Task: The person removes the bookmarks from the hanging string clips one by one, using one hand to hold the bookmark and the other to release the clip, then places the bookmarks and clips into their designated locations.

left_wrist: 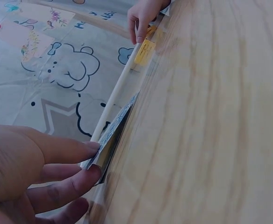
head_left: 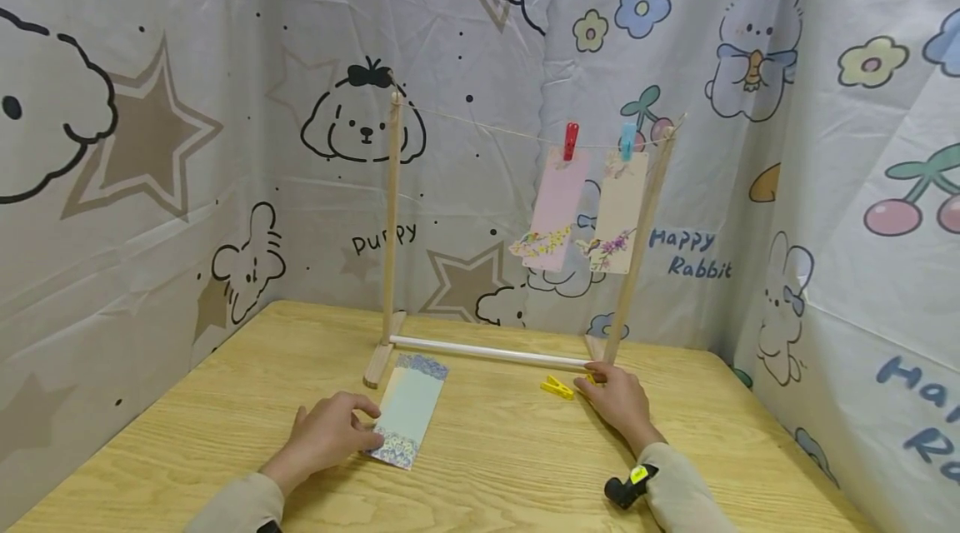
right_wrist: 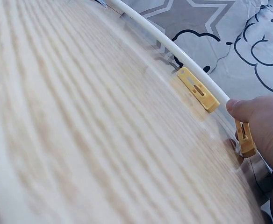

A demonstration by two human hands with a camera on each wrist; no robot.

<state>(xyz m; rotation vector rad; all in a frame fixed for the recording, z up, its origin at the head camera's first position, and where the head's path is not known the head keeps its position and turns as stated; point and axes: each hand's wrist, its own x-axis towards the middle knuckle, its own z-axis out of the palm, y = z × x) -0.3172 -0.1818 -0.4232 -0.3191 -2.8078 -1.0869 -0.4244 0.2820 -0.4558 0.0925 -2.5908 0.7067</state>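
Two cards (head_left: 557, 208) hung above the right hand (head_left: 621, 404), one unhung.
Left hand (head_left: 330, 433) pinches that pale card (head_left: 411, 408); right pinches a yellow clip (right_wrist: 247, 145), another clip (head_left: 557, 388) beside it.

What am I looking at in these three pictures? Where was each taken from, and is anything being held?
There is no machine at work here, just a person's two bare hands. The wide picture is filmed from the head; the two close ones from the left and right wrists.

The left hand pinches the edge of a pale green card with patterned ends, at the wood-grain table. The right hand has its fingers at a yellow clothespin; whether it grips it, I cannot tell. Another yellow clothespin lies nearby.

Behind, a string spans a wooden frame, with a pink card and a cream card clipped to it.
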